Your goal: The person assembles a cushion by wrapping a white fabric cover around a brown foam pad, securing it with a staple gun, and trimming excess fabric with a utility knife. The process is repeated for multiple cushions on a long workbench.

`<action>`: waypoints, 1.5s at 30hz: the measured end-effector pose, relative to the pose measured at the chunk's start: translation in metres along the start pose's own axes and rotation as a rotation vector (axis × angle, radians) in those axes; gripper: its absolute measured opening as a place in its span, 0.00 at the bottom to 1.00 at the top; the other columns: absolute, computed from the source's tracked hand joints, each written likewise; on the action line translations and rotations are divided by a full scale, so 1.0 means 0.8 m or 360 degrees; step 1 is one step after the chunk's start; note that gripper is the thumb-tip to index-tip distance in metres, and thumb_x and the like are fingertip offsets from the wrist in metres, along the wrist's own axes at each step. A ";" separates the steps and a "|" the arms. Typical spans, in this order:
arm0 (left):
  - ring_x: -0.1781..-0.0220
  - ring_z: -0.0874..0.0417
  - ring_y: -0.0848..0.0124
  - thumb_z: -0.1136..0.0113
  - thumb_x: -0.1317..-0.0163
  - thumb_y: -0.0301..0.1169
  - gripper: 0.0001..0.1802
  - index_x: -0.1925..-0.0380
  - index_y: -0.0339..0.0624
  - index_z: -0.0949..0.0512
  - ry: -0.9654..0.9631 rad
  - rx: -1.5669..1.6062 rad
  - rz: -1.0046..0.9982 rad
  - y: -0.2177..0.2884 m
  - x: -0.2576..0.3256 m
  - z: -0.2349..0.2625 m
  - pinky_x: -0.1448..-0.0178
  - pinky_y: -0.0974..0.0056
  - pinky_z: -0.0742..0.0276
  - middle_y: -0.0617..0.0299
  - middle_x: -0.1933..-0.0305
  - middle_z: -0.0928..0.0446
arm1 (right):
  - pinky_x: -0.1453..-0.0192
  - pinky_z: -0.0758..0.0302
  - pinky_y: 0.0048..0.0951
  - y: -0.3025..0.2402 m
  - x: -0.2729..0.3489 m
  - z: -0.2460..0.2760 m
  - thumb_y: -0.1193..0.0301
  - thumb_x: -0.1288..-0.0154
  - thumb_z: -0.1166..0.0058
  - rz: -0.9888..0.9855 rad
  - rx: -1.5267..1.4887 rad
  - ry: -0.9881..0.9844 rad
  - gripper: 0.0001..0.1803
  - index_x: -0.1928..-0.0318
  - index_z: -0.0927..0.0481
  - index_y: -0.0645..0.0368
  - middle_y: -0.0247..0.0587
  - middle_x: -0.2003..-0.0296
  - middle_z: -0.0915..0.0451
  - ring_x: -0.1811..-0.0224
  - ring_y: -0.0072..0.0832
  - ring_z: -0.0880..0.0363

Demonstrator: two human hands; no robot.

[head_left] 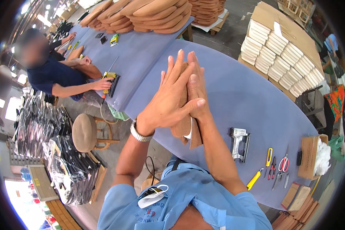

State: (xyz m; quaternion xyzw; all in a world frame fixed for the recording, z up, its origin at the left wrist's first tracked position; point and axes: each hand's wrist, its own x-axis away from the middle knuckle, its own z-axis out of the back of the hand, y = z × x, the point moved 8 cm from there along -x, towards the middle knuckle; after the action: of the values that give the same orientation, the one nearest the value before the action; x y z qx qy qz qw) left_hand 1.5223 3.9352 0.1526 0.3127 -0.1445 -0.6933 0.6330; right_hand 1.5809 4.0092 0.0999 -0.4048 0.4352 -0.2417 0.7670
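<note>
Before us a blue-covered table stretches wide, and beyond it we see a pallet piled with white bundles and, at the upper left, heaped brown cushions. At the left a co-worker in dark clothing holds a yellow staple gun. A cardboard box with white stuffing stands at our far right. The brown padded piece sits upright between our palms, above the table's near edge. Our left hand and right hand press it from both sides, fingers straight and uncurled. To our right lie a silver staple gun, then red-handled scissors.
</note>
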 end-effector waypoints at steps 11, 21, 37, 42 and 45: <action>0.11 0.59 0.60 0.73 0.15 0.53 0.38 0.18 0.38 0.50 0.0569 0.1527 0.0073 -0.045 0.020 -0.043 0.12 0.57 0.61 0.51 0.12 0.61 | 0.14 0.54 0.43 0.047 0.095 0.014 0.41 0.18 0.76 -0.0315 -0.0867 0.0154 0.43 0.17 0.53 0.58 0.50 0.17 0.51 0.15 0.43 0.54; 0.11 0.65 0.52 0.70 0.16 0.52 0.39 0.17 0.35 0.58 0.0451 0.1370 0.0026 0.003 0.051 -0.125 0.12 0.50 0.62 0.46 0.12 0.63 | 0.16 0.47 0.40 -0.002 0.084 0.077 0.30 0.23 0.78 -0.0339 -0.1019 -0.0072 0.51 0.16 0.57 0.55 0.48 0.18 0.48 0.18 0.38 0.45; 0.13 0.50 0.56 0.35 0.34 0.37 0.54 0.18 0.33 0.58 0.0368 0.1150 0.0240 -0.023 0.152 -0.011 0.15 0.53 0.51 0.45 0.15 0.53 | 0.13 0.65 0.48 0.050 0.181 -0.033 0.49 0.16 0.69 0.0006 -0.0194 -0.0071 0.38 0.17 0.49 0.59 0.54 0.16 0.58 0.13 0.51 0.62; 0.27 0.29 0.61 0.33 0.32 0.40 0.43 0.24 0.32 0.41 0.0831 0.0985 0.0908 -0.106 0.277 0.043 0.23 0.56 0.35 0.49 0.27 0.31 | 0.14 0.56 0.48 0.187 0.297 -0.091 0.55 0.17 0.60 -0.0465 -0.0026 -0.0446 0.36 0.18 0.46 0.56 0.54 0.17 0.52 0.15 0.51 0.54; 0.37 0.22 0.66 0.33 0.29 0.43 0.35 0.32 0.31 0.31 0.1036 0.0808 0.1276 -0.151 0.334 0.033 0.30 0.59 0.27 0.51 0.37 0.22 | 0.18 0.42 0.45 0.212 0.329 -0.083 0.55 0.17 0.58 -0.0678 0.0011 -0.0441 0.34 0.20 0.41 0.60 0.56 0.21 0.40 0.20 0.50 0.40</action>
State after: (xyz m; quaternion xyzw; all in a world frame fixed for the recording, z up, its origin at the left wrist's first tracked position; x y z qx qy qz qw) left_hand 1.4106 3.6904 0.0337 0.5730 -0.2113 -0.2107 0.7633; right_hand 1.6597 3.8854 -0.1846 -0.5140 0.2301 -0.3417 0.7524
